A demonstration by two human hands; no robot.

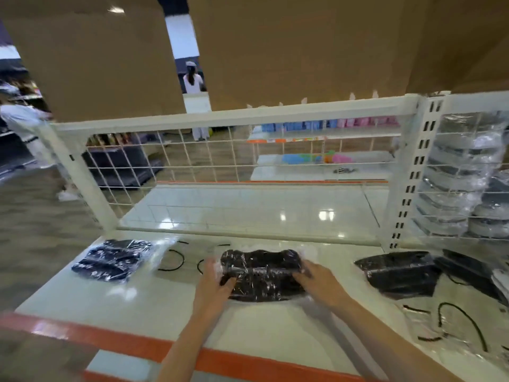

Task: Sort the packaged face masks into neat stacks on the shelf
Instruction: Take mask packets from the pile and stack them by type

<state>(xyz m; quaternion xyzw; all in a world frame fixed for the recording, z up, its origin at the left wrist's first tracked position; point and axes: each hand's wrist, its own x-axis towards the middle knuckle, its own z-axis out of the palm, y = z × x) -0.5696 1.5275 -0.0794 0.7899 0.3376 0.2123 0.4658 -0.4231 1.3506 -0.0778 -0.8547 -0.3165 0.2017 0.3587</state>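
**Centre stack squared between both hands**

Here, in the head view, a stack of packaged black masks (261, 274) is held at the middle of the white shelf (275, 321), just in front of the wire grid back (192, 166). The left hand (213, 282) is wrapped over the stack's left end, thumb on top; the right hand (316, 277) is curled over its right end. Both are clamped on the same bundle.

A smaller pack (110, 260) lies to the left, well apart, and another dark pack (399, 271) sits to the right, with loose ear loops (462, 321) trailing near the front edge.

The wrappers look glossy and slick, so the upper packs could be slid askew if the pressure is released unevenly. A loop could also be snagged under the stack, leaving it tilted. Blur around the fingertips hides how firmly the bundle is gripped.
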